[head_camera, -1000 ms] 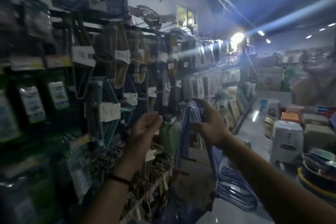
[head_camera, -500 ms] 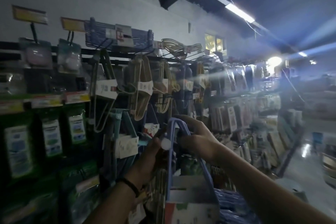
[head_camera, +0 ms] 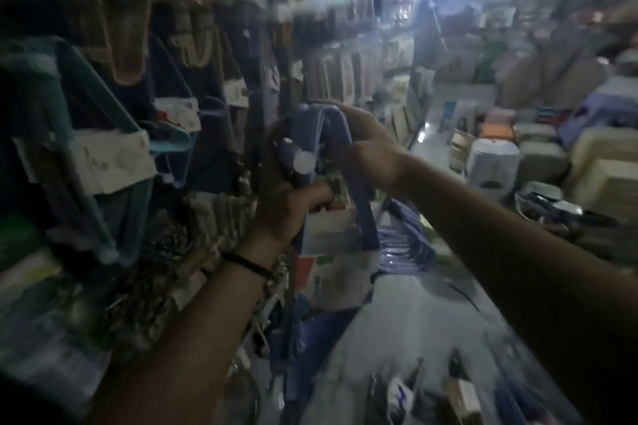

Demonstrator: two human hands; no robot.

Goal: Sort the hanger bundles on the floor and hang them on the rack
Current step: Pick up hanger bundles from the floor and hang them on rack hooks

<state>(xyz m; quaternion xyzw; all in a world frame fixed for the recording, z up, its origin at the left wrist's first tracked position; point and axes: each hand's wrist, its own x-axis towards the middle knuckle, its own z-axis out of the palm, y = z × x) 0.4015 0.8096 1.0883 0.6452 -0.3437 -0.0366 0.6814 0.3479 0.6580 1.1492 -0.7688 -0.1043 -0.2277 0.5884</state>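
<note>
- Since half a second ago the view has swung down and rightward; the blue hanger bundle (head_camera: 336,115) now sits at frame centre, its hook loop arching just above the white-capped rack peg (head_camera: 303,160).
- Right hand (head_camera: 366,145), at 3 o'clock of the loop, pinches the hooks' top.
- Left hand (head_camera: 283,214), at 7 o'clock of the cap, seems curled round the peg; blur hides the fingers.
- Teal hangers (head_camera: 103,155) hang on the rack at 9 o'clock; more blue bundles (head_camera: 404,245) lie on the floor at 5 o'clock.
- Likely risk: only some hooks clear the cap, so when the pinch lets go the bundle tilts and drops; dim light makes alignment harder.
</note>
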